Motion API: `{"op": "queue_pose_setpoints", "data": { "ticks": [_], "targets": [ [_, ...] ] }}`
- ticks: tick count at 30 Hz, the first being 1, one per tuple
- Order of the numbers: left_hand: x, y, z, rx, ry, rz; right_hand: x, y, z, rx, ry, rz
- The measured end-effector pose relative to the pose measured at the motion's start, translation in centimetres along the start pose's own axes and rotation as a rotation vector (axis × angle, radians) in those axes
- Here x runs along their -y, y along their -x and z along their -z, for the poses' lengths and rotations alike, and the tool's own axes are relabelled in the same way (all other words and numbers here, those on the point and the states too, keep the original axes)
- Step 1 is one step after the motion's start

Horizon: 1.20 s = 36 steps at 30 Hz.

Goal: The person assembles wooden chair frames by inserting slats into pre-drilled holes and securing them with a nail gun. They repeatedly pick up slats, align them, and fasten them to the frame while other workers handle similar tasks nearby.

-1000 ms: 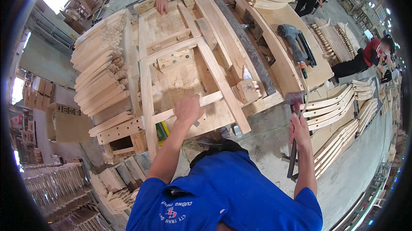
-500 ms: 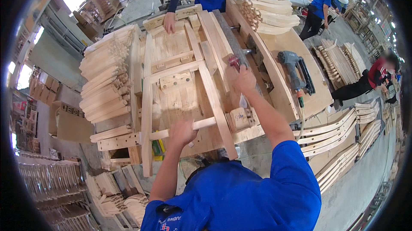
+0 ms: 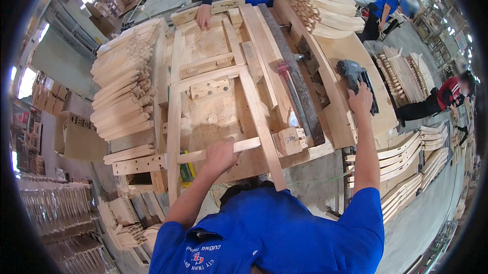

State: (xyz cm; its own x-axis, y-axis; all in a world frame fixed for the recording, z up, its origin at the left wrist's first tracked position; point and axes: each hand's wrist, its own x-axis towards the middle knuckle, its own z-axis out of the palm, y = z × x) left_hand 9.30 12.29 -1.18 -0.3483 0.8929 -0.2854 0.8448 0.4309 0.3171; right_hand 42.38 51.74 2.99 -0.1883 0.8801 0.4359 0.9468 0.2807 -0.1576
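My left hand (image 3: 221, 156) is closed round the near crossbar of a pale wooden frame (image 3: 265, 136), which lies over the wooden jig (image 3: 218, 116). At the right, my right hand (image 3: 361, 100) is on the handle of a dark grey nail gun (image 3: 349, 69), its fingers curling over it. The gun lies on the board beside the jig, and my hand hides part of its handle. A red-headed hammer (image 3: 282, 67) rests along the dark metal bar, out of my hands. Across the jig, a co-worker's hand (image 3: 203, 17) touches the frame's far part.
Stacked wooden slats (image 3: 122, 91) line the left side. Curved wooden pieces (image 3: 333, 14) are piled at the far right of the bench. A wooden block (image 3: 288, 141) sits near the frame's right leg. More curved rails (image 3: 396, 172) stand at the right; other people work beyond.
My right hand has let go of the hammer and moved right to the nail gun. The hammer now lies on the bar. My left hand stays on the crossbar.
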Motion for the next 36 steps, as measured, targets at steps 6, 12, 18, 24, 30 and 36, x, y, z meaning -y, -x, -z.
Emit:
{"op": "queue_pose_setpoints", "data": {
  "ticks": [6, 12, 18, 24, 30, 36],
  "targets": [
    [1.1, 0.9, 2.3, 0.150, 0.093, -0.122, 3.8, -4.7, -0.7, 0.400, 0.068, -0.128],
    [6.5, -0.4, 5.7, 0.131, 0.380, -0.287, 2.9, -7.3, 3.8, 0.240, -0.011, 0.035],
    [6.0, -8.3, 8.4, 0.023, 0.648, -0.183, 18.4, -7.3, 9.0, 0.802, -1.123, -0.271],
    [-0.1, -18.6, 5.5, 0.108, 1.446, -0.055, 31.2, -6.3, 2.9, 1.188, -1.220, -0.246],
    [1.2, -23.6, 2.1, 0.114, 1.469, 0.128, 36.7, -5.9, -3.8, 1.311, -0.987, -0.233],
    [1.5, -24.9, 2.1, 0.109, 1.399, 0.221, 37.1, -6.7, -6.0, 1.350, -0.936, -0.256]
  ]
}}
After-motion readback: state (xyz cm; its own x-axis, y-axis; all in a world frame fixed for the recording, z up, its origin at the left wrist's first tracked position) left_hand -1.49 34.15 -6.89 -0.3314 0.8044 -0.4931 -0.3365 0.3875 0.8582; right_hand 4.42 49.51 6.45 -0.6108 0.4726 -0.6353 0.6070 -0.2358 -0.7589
